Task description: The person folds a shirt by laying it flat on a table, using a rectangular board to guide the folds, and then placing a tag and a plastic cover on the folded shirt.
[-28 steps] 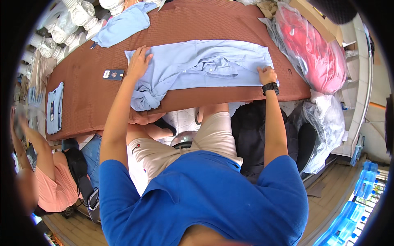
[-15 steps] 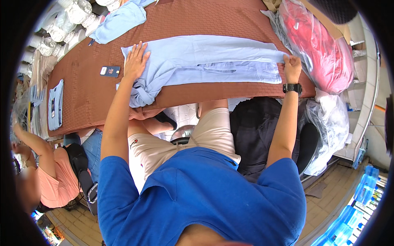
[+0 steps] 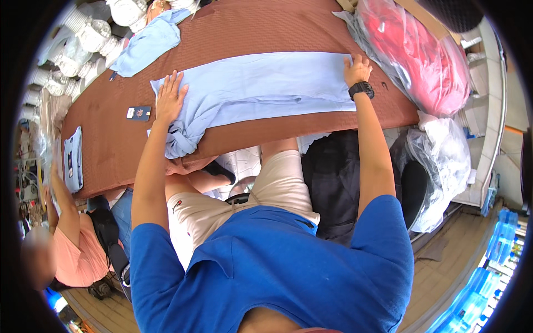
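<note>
You've got plain light blue on the garment (image 3: 266, 77), your surface (image 3: 266, 30) brown with a woven-look pattern! Navy and white on the tag (image 3: 139, 114); red bundle (image 3: 408, 50) by the right edge; you're in a bright blue shirt (image 3: 294, 272), cream shorts (image 3: 280, 180), black watch (image 3: 361, 89)!

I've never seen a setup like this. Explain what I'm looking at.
No machine is working here: these are a person's two bare hands. The only view comes from a wide fisheye camera worn on the head, looking down, so straight edges bend.

On the brown tablecloth lies a light blue shirt. The left hand rests flat on its left end; the right hand is at its far right corner, though whether it pinches the fabric is unclear. Left of the shirt are a dark blue tag and a neatly folded blue garment.
</note>
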The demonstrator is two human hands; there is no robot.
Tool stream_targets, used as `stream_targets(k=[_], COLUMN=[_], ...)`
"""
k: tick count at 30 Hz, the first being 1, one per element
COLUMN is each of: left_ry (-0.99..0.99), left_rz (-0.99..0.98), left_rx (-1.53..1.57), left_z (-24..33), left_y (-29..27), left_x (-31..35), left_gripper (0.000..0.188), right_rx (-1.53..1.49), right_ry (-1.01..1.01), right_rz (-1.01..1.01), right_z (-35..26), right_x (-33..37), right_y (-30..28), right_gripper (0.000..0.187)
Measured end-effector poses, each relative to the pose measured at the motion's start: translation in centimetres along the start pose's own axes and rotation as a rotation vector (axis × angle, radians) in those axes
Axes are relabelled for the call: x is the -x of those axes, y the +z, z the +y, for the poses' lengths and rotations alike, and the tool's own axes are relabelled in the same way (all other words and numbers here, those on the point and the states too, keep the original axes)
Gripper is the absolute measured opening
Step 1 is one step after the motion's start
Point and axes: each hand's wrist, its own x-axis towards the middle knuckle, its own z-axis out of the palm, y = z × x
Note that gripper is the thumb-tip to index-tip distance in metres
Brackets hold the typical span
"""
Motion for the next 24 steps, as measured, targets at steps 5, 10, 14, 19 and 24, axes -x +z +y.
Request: stream_targets(k=[5,10,14,19,24], left_ry=[0.013,-0.049,-0.099,-0.105,-0.083], left_rz=[0.038,-0.023,0.065,0.351,0.132], left_rx=[-0.058,-0.066,-0.058,0.195,0.295], left_z=[-0.3,-0.4,-1.2,-4.0,-9.2], left_y=[0.0,-0.5,-0.7,-1.6,-2.6], left_x=[0.2,0.5,0.9,-1.8,-4.0], left_gripper=[0.061,0.063,0.059,0.035,0.02], right_rx=[0.069,-0.04,-0.038,-0.095,-0.048], right_ry=[-0.047,-0.171,-0.326,-0.216,-0.264], right_rz=[-0.312,-0.198,-0.278,-0.335,-0.396], right_z=[-1.6,-4.1,-5.4,-2.8,-6.0], right_x=[2.7,2.3,4.5,4.7,3.3], right_y=[0.5,0.1,-0.8,0.5,-0.3], right_gripper=[0.038,0.041,0.051,0.057,0.059])
